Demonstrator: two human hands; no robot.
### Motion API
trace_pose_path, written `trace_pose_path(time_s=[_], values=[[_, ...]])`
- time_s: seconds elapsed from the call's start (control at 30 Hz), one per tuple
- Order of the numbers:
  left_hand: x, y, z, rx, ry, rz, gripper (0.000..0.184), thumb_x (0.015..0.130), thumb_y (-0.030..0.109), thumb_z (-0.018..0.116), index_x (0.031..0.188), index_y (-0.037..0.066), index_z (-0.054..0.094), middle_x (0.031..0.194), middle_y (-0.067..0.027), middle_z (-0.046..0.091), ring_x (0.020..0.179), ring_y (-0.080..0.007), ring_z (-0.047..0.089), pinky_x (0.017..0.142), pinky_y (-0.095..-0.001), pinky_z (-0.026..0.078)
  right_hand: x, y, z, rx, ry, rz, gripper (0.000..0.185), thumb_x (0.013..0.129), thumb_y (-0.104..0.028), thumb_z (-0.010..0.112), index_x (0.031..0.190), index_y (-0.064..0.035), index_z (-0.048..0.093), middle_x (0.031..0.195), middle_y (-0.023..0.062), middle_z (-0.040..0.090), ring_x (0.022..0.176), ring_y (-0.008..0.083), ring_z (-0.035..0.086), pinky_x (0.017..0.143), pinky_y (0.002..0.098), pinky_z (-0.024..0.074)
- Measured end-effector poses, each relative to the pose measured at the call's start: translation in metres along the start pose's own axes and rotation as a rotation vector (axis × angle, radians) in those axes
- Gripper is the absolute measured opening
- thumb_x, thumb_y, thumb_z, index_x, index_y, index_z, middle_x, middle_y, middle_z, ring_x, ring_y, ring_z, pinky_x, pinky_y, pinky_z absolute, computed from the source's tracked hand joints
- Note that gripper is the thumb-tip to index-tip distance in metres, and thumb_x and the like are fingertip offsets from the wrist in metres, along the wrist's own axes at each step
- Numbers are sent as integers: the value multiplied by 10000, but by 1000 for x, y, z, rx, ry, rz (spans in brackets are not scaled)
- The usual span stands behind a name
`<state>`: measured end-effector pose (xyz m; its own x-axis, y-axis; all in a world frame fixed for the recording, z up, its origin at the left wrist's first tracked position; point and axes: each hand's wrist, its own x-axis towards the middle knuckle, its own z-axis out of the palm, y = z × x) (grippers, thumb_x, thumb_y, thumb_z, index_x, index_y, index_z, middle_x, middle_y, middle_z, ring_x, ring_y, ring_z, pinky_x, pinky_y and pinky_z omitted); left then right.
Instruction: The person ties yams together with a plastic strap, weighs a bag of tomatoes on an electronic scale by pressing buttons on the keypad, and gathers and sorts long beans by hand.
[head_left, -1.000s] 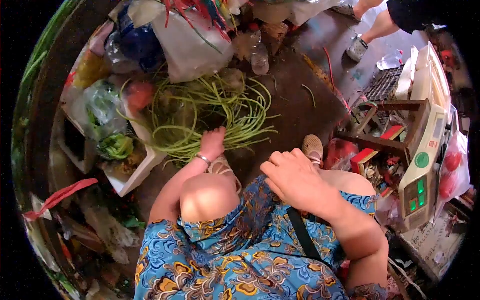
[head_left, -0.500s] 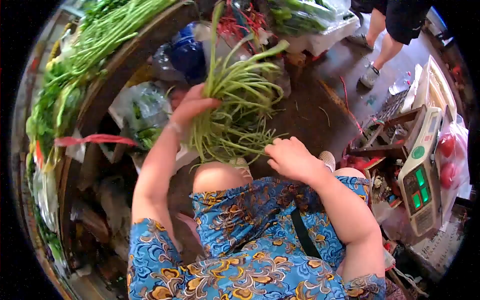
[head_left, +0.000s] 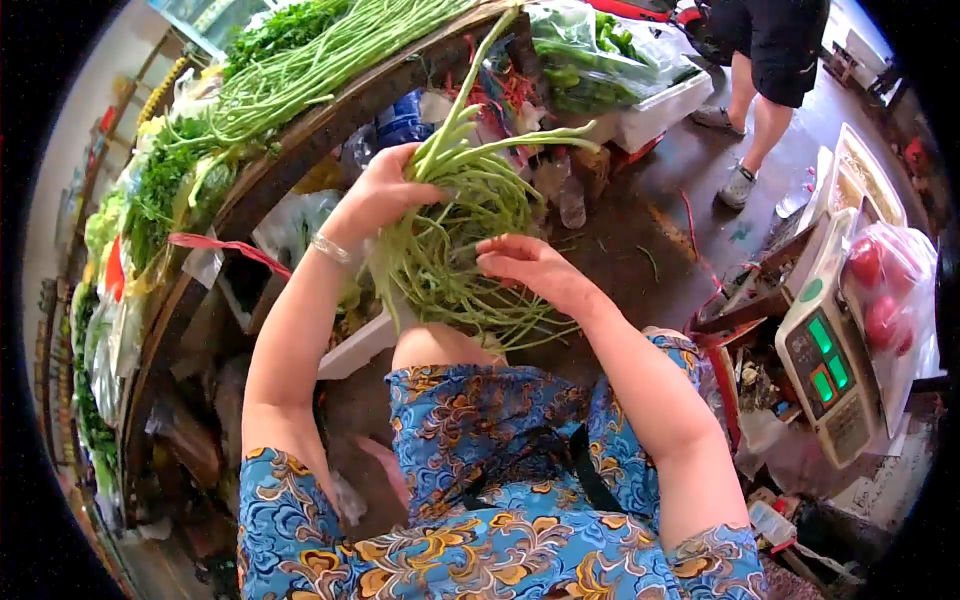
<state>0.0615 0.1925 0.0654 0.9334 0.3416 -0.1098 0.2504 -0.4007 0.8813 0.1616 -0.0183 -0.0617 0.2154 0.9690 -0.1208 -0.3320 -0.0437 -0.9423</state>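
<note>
Well, the left hand (head_left: 384, 194) grips the long beans (head_left: 462, 212); whether the right hand (head_left: 533, 267) holds any, I can't tell

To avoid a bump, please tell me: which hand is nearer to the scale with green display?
Right. The right hand, at the right side of the green bunch, is left of the scale and apart from it; the left hand, gripping the bunch, is farther left.

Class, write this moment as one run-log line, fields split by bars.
left hand: grips long green beans | right hand: at the beans, grip unclear | scale: lit, at right
</note>
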Motion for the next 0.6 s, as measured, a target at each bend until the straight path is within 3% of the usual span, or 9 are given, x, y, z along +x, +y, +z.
trace_pose_path(time_s=[0.03, 0.13, 0.17, 0.33, 0.4, 0.47, 0.5, 0.53, 0.6], values=[[-1, 5, 6, 20, -16, 20, 523, 769, 17, 725, 1259, -21, 547, 1107, -58, 664, 945, -117, 623, 845, -282, 523, 3, 3, -4, 68, -49, 15, 508, 914, -314, 651, 1328, -55, 514, 1136, 34, 629, 1049, 112, 592, 894, 278, 451], [-8, 25, 29, 122, -34, 21, 526, 767, -1, 717, 1266, 9, 549, 1089, -23, 653, 960, -95, 594, 856, -272, 502, 13, 12, -2, 315, -59, -80, 615, 933, -324, 628, 1434, -77, 370, 1283, 45, 550, 1134, 117, 547, 910, 307, 454], [-12, 24, 38, 94, -97, 15, 533, 767, -7, 719, 1269, 6, 543, 1105, -24, 648, 978, -99, 587, 868, -276, 498, 50, 75, -25, 329, -200, -370, 693, 941, -371, 610, 1479, -95, 272, 1390, 85, 462, 1236, 167, 483, 1001, 365, 413], [-21, -3, 62, 237, -216, 66, 570, 778, -17, 725, 1303, -11, 503, 1162, -25, 621, 1044, -118, 560, 926, -277, 470, 28, 32, -23, 730, -161, -468, 657, 910, -462, 606, 1403, -98, 370, 1385, 122, 473, 1273, 234, 459, 1080, 432, 340], [-23, -11, 66, 301, -188, 173, 495, 791, 3, 713, 1248, -1, 522, 1079, -65, 650, 985, -108, 574, 870, -286, 486, 16, 12, -22, 927, -153, -512, 650, 894, -507, 604, 1365, -100, 419, 1383, 140, 478, 1292, 267, 447, 1120, 466, 303], [-28, 0, 70, 572, -187, 182, 407, 791, 10, 691, 1166, 19, 533, 967, -129, 642, 879, -145, 602, 796, -302, 491, 6, -2, -30, 1006, -51, -487, 549, 881, -442, 650, 1256, -66, 509, 1302, 153, 547, 1233, 276, 504, 1096, 471, 352], [-33, 8, 74, 632, -137, 193, 381, 770, 24, 698, 1107, 37, 521, 917, -185, 614, 847, -265, 641, 755, -357, 497, 3, -8, -34, 1077, 78, -458, 506, 860, -396, 690, 1192, -45, 543, 1216, 149, 591, 1153, 274, 554, 1054, 456, 405], [-37, 10, 76, 630, -141, 195, 381, 770, 24, 698, 1107, 37, 521, 917, -185, 614, 847, -265, 641, 755, -357, 497, 1, -12, -38, 1146, 208, -427, 463, 839, -351, 730, 1129, -24, 576, 1131, 145, 635, 1074, 272, 603, 1012, 442, 459], [-44, 12, 77, 847, -34, 268, 433, 735, 38, 722, 1115, 60, 515, 933, -184, 619, 890, -374, 618, 762, -417, 496, 3, -13, -43, 1216, 267, -427, 396, 835, -277, 728, 1106, -29, 581, 1082, 149, 649, 1027, 275, 625, 967, 437, 501]])
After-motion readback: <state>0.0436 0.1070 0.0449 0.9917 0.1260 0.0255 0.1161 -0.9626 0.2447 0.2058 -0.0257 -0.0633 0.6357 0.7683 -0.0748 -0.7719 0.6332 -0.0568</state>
